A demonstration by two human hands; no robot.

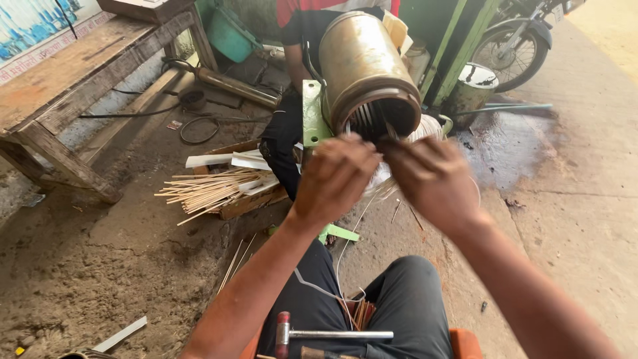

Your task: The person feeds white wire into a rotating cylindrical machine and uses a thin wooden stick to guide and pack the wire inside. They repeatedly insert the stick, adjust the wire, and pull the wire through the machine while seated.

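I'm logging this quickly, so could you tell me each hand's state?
Left hand: curled at the motor housing mouth; grip unclear.
Right hand: pinched there; contents hidden.

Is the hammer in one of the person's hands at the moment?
No. The hammer lies across the lap, while the left hand and right hand work at the motor opening.

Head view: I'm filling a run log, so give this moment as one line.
left hand: at stator mouth | right hand: beside it, grip unclear | hammer: on lap | sticks: on ground
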